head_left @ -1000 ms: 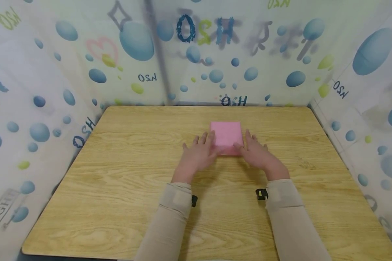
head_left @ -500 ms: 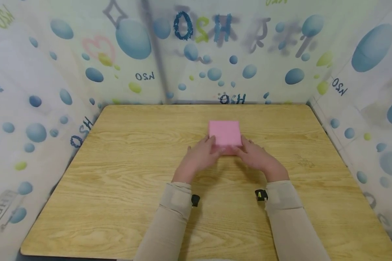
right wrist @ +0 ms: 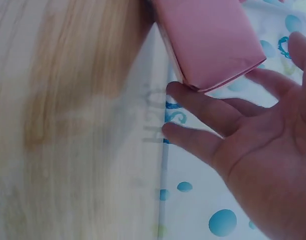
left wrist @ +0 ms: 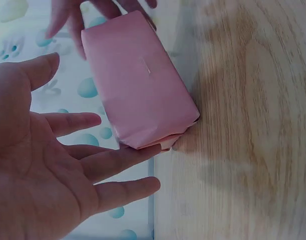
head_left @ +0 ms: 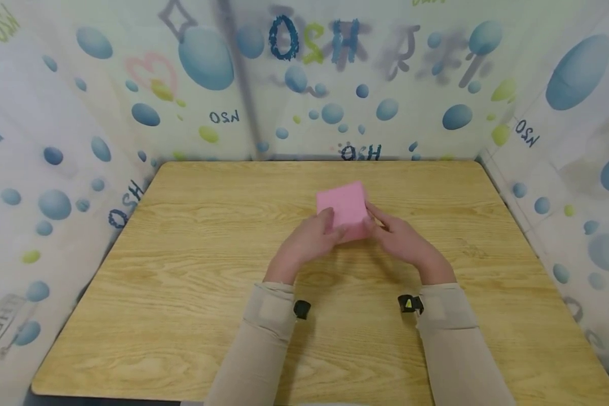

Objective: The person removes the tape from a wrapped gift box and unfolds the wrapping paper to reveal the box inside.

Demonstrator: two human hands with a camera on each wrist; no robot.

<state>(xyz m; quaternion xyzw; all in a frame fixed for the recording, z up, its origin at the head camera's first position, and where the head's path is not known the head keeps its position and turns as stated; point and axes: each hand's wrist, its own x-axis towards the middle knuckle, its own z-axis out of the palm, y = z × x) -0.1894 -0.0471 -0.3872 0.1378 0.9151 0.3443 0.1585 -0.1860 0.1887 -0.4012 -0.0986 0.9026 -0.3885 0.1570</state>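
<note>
On the far half of a wood-grained yellow-brown table (head_left: 193, 254), slightly right of centre, a pink paper-wrapped rectangular box (head_left: 341, 204) sat askew to the table's back edge, between a person's hands. The left hand (head_left: 305, 243) touched its left end and the right hand (head_left: 405, 243) its right end, the fingers of both mostly straight rather than wrapped round it. Whether its whole underside met the wood could not be told. Both forearms wore beige sleeves (head_left: 256, 347); behind stood a pale wall covering (head_left: 304, 132) printed with blue and green drops.
</note>
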